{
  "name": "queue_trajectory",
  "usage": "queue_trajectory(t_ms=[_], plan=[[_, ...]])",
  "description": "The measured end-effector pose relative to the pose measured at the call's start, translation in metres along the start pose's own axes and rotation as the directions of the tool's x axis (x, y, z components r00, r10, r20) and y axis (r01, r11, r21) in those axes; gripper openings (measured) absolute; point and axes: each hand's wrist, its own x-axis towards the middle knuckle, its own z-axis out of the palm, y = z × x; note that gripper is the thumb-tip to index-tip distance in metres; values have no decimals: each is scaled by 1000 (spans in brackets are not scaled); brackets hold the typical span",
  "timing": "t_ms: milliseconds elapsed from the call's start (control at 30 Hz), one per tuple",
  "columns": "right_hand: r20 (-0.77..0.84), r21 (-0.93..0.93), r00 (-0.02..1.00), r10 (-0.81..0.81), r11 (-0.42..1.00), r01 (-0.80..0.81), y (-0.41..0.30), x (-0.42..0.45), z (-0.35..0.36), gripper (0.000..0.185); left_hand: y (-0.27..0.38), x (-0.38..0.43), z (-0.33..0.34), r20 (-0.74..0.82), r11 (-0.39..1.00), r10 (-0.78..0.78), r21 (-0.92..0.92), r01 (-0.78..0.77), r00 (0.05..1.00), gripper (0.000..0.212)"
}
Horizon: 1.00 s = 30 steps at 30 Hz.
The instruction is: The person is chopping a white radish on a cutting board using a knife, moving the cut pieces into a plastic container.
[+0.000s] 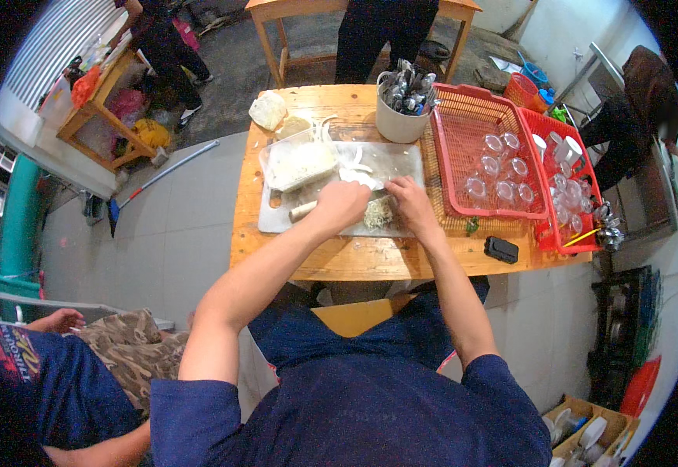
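Observation:
My left hand [344, 203] is closed around a knife whose pale handle [302, 211] juts out to the left. Its blade points right, partly hidden by my hands. My right hand [412, 201] is at the blade's far end with fingers bent; whether it pinches the blade or the food is unclear. Below the blade is a pile of finely shredded pale vegetable [378, 214], on a white cutting board [406, 154]. Larger white slices [356, 173] lie just beyond my left hand. A clear plastic container [301, 160] of pale shreds rests on the board's left side.
Cut cabbage-like chunks [267, 111] sit at the wooden table's [309, 257] back left. A cutlery bucket [402, 122] stands behind the board. Rightward are red baskets [493, 210] with glasses and mugs, and a black case [501, 250]. Another person [82, 373] sits at my left; others stand farther off.

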Motion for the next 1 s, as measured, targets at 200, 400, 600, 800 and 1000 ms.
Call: queue_trajectory(t_ms=[200,400,600,800,1000], plan=[[65,29,997,-28,999,26,10,12,-4,27,0,4,11,48,996,-47,-72,50,998,20],[223,-177,939,-263,936,305,-22,40,-13,10,-9,-39,59,-34,940,-172,-304,154,985,23],[-82,-111,993,-89,991,79,-9,-21,0,19,-5,-20,45,-49,985,63,-158,-70,997,18],[47,-96,999,-25,995,30,-5,-15,-9,31,-2,5,15,106,997,82,-15,-81,991,19],[56,-190,994,-94,976,103,-7,-20,-11,26,16,-18,45,-10,986,-28,-167,25,1000,18]])
